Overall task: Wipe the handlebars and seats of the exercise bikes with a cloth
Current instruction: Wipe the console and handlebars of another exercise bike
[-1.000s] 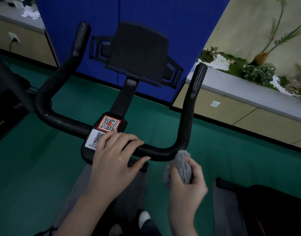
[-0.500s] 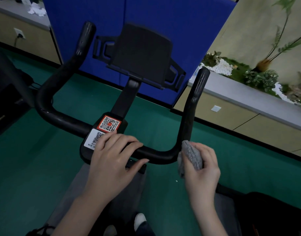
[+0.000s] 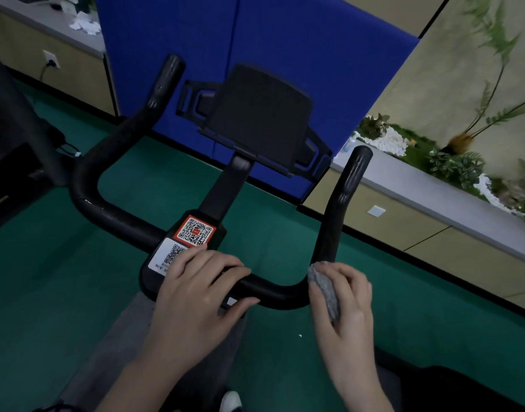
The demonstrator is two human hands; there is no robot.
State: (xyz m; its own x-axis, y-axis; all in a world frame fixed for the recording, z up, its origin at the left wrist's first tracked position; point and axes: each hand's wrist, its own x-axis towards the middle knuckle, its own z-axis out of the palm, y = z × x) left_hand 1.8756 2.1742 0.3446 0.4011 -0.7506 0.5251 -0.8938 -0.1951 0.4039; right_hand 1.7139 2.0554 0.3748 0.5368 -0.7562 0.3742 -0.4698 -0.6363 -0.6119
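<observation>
A black U-shaped handlebar (image 3: 112,215) of an exercise bike fills the middle of the head view, with a black tablet holder (image 3: 261,117) above its stem and two QR stickers (image 3: 194,231) at the centre. My left hand (image 3: 196,295) grips the crossbar just right of the stickers, fingers over the top and thumb underneath. My right hand (image 3: 344,307) holds a bunched grey cloth (image 3: 325,288) wrapped against the right bend of the handlebar, where the bar turns up toward the right grip (image 3: 349,185). The seat is out of view.
A blue partition (image 3: 285,49) stands right behind the bike. A low beige cabinet with a grey top and plants (image 3: 433,162) runs along the right. Another dark machine (image 3: 14,150) stands at the left, and a black object (image 3: 463,388) lies at bottom right on the green floor.
My right hand rose with the cloth from below the crossbar and now wraps it on the right bend. My left hand stayed on the crossbar.
</observation>
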